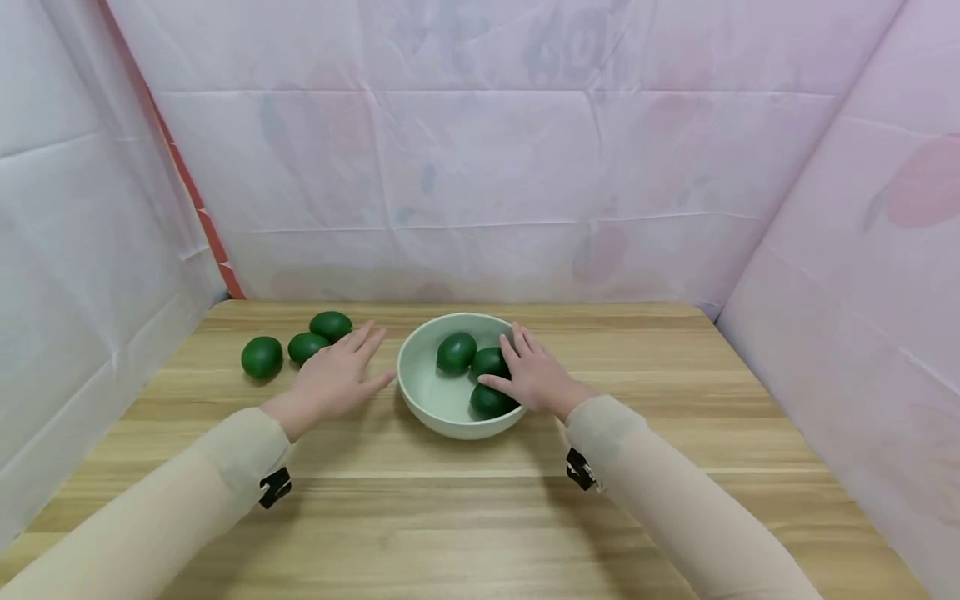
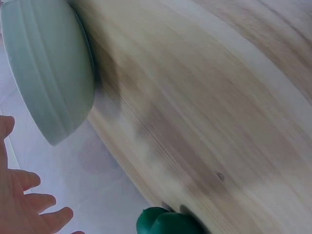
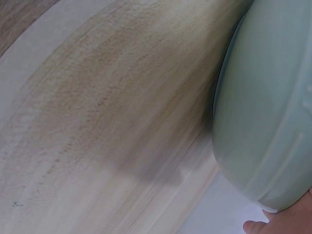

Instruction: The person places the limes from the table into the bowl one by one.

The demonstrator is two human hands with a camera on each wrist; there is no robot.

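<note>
While I watch from the head view, my right hand (image 1: 534, 375) rests over the near right rim of the pale green bowl (image 1: 420, 392), fingers spread and fairly straight, reaching in over the dark green fruits; the thumb points toward the nearest fruit (image 1: 491, 401), and I cannot tell for sure whether the fingertips touch it or the fruit just behind it (image 1: 489, 361). A third fruit (image 1: 456, 352) sits farther left inside the bowl, apart from that hand. My left hand (image 1: 335, 377) lies flat and open on the wooden table (image 1: 465, 500), gripping nothing, its thumb just beside the bowl's left wall. Three more green fruits lie on the table to the left of that hand: one far left (image 1: 262, 357), one in the middle (image 1: 307, 346) and one behind it (image 1: 331, 325), the last two close together. Both wrist views are blurred, showing only the bowl's outer wall and wood grain.
</note>
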